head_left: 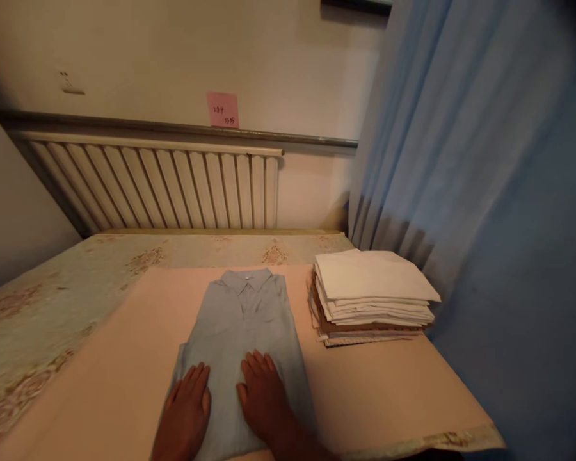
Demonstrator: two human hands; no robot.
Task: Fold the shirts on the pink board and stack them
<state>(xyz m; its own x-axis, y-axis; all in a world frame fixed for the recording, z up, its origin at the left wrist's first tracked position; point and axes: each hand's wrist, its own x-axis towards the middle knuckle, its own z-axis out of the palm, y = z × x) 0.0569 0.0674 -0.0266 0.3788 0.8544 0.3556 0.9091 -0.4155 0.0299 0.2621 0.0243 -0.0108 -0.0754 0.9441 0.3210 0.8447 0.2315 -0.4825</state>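
Note:
A light blue collared shirt [242, 320] lies face up with its sides folded in, its collar pointing away from me. My left hand [185, 410] rests flat on the shirt's lower left edge, fingers stretched forward. On the lower right half of the shirt my right hand [264, 397] lies palm down, its thumb out to the side. Neither hand grips anything. Under the shirt spreads a plain peach-coloured sheet [120, 358].
To the right stands a stack of folded white, brown and other cloths [374, 288]. A floral-patterned cover [48, 275] shows beyond the sheet. Behind are a white radiator [173, 182] and a pink note [223, 110]; a blue curtain [489, 211] hangs on the right.

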